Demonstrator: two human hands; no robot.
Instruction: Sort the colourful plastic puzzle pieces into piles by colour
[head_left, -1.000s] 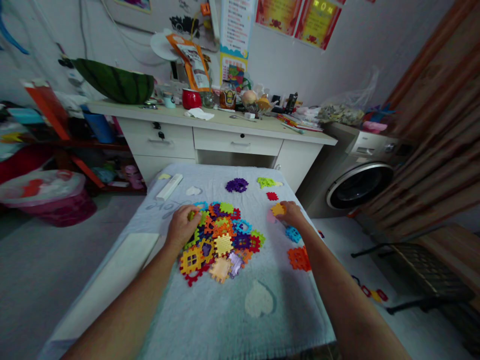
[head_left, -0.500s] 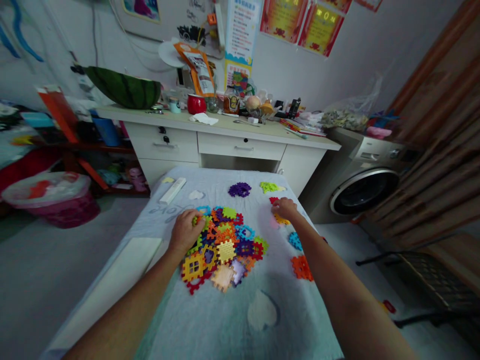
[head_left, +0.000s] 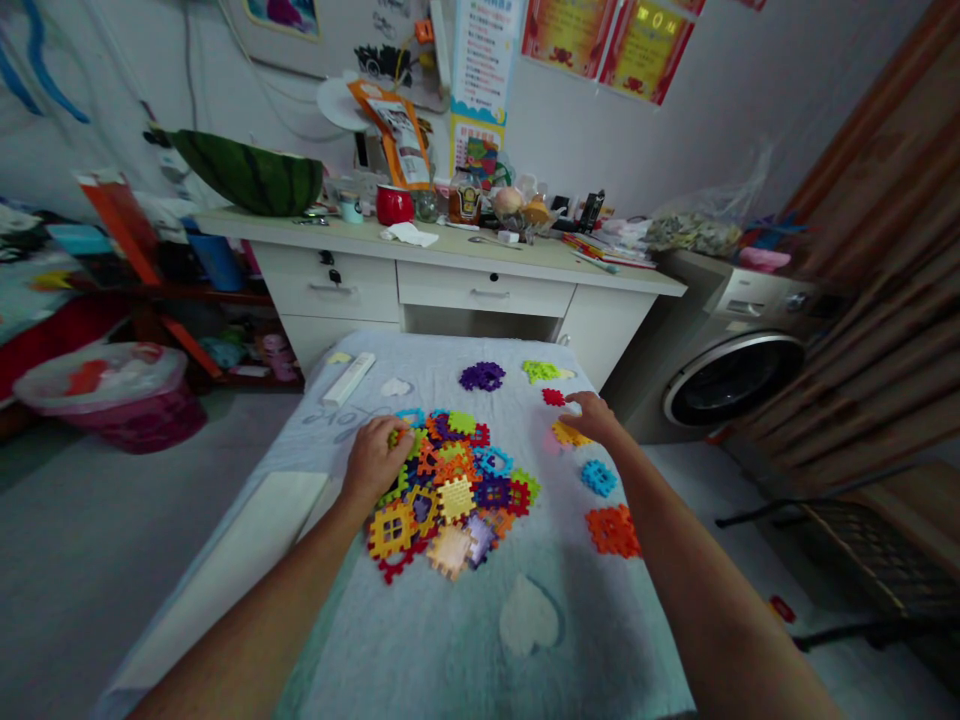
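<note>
My left hand (head_left: 373,462) is at the left edge of a heap of interlocking plastic tiles (head_left: 456,498), its fingers curled on a green tile (head_left: 395,438) that is mostly hidden. My right hand (head_left: 592,416) hovers by a small red tile (head_left: 553,397), the fingers loosely apart and nothing visible in them. Partly under that hand lies a yellow tile stack (head_left: 570,434). Also along the right side are a lime green group (head_left: 541,372), a blue group (head_left: 599,478) and an orange group (head_left: 613,531). A purple group (head_left: 482,376) lies behind the heap.
A cloth with heart shapes covers the table (head_left: 480,640). A white bar (head_left: 350,379) lies at its far left. Behind stands a white desk (head_left: 480,290) bearing a cut watermelon (head_left: 255,178) and jars. A washing machine (head_left: 731,350) is at right, a pink bin (head_left: 120,405) at left.
My right hand has drawn back slightly to the right, uncovering the red tile, which now lies on the cloth. My left hand has stayed at the heap's left edge.
</note>
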